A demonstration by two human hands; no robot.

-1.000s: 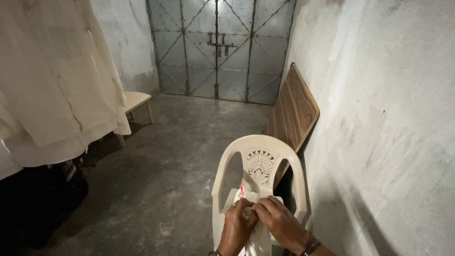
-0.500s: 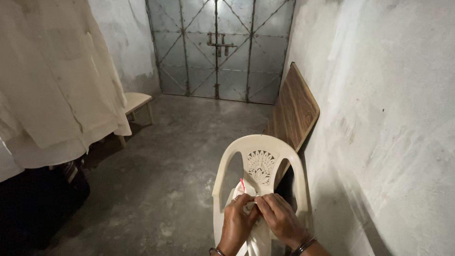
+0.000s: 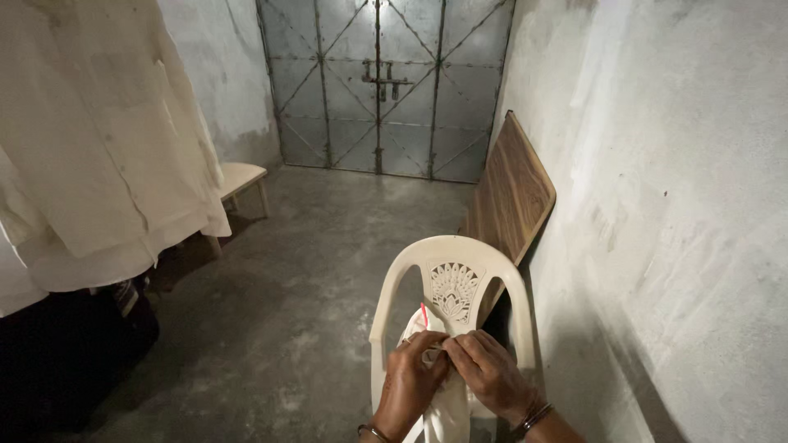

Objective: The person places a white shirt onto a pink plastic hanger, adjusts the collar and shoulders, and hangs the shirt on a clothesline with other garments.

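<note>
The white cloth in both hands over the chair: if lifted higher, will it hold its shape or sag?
It would probably sag: the white cloth already hangs in loose folds below the left hand and right hand. It looks thin and light, bunching easily where the fingers pinch it. A trailing end might snag on the plastic chair.
</note>
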